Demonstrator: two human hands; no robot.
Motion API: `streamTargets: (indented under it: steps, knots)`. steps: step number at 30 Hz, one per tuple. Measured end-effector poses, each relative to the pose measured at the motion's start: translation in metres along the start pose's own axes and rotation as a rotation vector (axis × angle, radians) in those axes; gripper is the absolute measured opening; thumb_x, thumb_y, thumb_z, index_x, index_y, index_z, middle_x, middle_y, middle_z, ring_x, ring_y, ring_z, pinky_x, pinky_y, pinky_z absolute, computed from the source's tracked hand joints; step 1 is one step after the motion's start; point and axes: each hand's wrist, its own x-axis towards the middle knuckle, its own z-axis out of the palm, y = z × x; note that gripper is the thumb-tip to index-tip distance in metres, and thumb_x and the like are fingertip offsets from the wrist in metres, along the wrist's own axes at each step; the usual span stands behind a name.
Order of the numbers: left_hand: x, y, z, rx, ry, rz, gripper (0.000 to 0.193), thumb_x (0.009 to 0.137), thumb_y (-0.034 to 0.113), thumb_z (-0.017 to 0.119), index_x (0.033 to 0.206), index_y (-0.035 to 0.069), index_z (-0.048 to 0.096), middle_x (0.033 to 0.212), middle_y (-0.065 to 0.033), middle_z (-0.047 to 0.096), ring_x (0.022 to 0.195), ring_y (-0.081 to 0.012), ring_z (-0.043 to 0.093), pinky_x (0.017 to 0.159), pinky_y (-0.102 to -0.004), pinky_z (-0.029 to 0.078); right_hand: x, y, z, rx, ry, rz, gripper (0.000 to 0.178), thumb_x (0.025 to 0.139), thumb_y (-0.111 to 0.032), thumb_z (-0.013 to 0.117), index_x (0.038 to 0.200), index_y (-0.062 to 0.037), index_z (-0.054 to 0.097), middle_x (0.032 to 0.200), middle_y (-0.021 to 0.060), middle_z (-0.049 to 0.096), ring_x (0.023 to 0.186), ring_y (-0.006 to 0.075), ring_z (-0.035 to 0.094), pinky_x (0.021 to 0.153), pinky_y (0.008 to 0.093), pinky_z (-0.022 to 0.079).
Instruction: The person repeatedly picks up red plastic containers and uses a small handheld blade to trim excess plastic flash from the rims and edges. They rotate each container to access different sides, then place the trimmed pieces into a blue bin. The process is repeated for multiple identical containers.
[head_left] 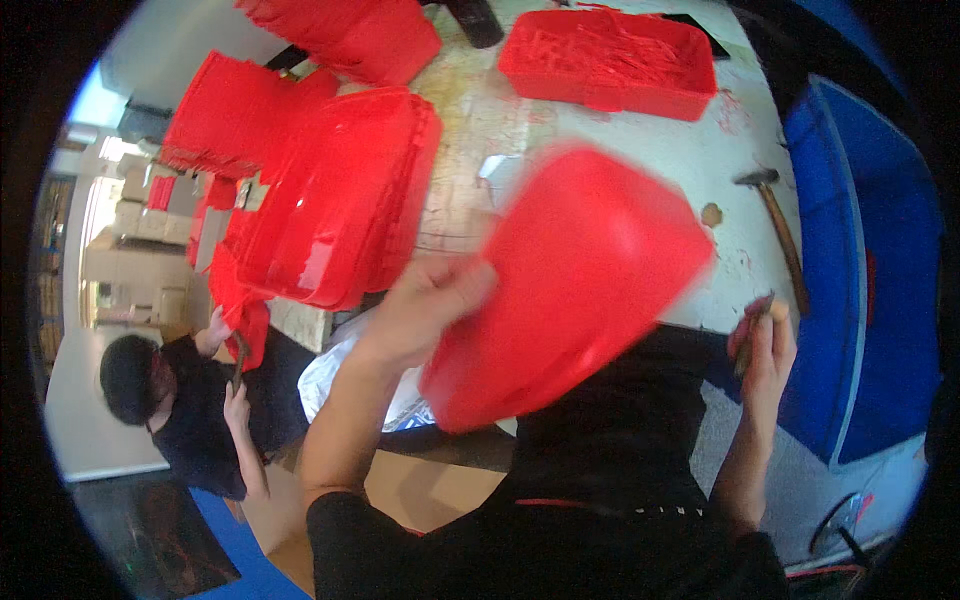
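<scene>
My left hand point(435, 305) grips the near-left edge of a red plastic tray point(600, 255), which is tilted in the air over the table's front edge and blurred by motion. My right hand point(765, 345) is closed around a small, slim dark tool point(744, 345), mostly hidden by the fingers, so its kind does not show. That hand stays apart from the tray, to its right. Beyond my left hand, a stack of similar red trays point(335, 200) stands on the table.
A red bin point(610, 65) of thin red strips stands at the back. More red stacks point(225, 115) rise at the left. On the right lie a hammer point(778, 235) and a large blue crate point(835, 280). A co-worker point(195, 410) at left handles a red piece.
</scene>
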Motion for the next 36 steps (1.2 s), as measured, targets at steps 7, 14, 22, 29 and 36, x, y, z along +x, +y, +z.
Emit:
streamTargets:
  steps: [7, 14, 22, 29, 36]
  knots:
    - [0.065, -0.023, 0.048, -0.541, 0.291, 0.110, 0.044, 0.103, 0.035, 0.053, 0.130, -0.001, 0.056, 0.124, -0.0121, 0.065, 0.109, -0.0194, 0.064, 0.095, -0.0348, 0.051, 0.014, -0.027, 0.037, -0.332, -0.337, 0.054, 0.021, 0.106, -0.019, 0.045, 0.101, -0.0046, 0.060, 0.065, 0.0003, 0.054, 0.056, 0.0089, 0.052, 0.054, 0.0245, 0.043]
    - [0.055, -0.065, 0.041, -0.553, 0.336, 0.110, 0.045, 0.103, 0.035, 0.053, 0.134, 0.001, 0.054, 0.126, -0.0120, 0.065, 0.107, -0.0213, 0.066, 0.093, -0.0368, 0.054, 0.013, -0.025, 0.081, -0.498, -0.475, 0.001, 0.018, 0.099, -0.015, 0.055, 0.089, -0.0011, 0.057, 0.067, 0.0207, 0.063, 0.063, 0.0380, 0.066, 0.057, 0.0455, 0.052]
    - [0.055, -0.059, 0.048, -0.608, 0.297, 0.134, 0.044, 0.104, 0.034, 0.052, 0.130, -0.002, 0.056, 0.125, -0.0127, 0.065, 0.107, -0.0203, 0.065, 0.095, -0.0337, 0.051, 0.012, -0.037, 0.090, -0.654, -0.489, -0.064, 0.018, 0.096, -0.017, 0.058, 0.087, -0.0014, 0.056, 0.067, 0.0195, 0.064, 0.061, 0.0385, 0.066, 0.055, 0.0452, 0.054]
    - [0.049, -0.056, 0.055, -0.552, 0.339, 0.129, 0.047, 0.105, 0.035, 0.048, 0.140, 0.003, 0.050, 0.135, -0.0124, 0.060, 0.116, -0.0236, 0.062, 0.101, -0.0403, 0.051, 0.006, -0.042, 0.090, -0.772, -0.494, -0.014, 0.008, 0.092, -0.010, 0.061, 0.089, -0.0028, 0.059, 0.072, 0.0198, 0.064, 0.064, 0.0402, 0.064, 0.057, 0.0454, 0.052]
    - [0.050, -0.057, 0.051, -0.535, 0.300, 0.141, 0.049, 0.105, 0.038, 0.049, 0.138, 0.002, 0.051, 0.133, -0.0138, 0.061, 0.116, -0.0242, 0.063, 0.100, -0.0411, 0.052, -0.012, -0.052, 0.077, -0.759, -0.545, 0.016, 0.013, 0.093, -0.013, 0.060, 0.088, -0.0022, 0.056, 0.069, 0.0197, 0.064, 0.061, 0.0386, 0.065, 0.053, 0.0446, 0.053]
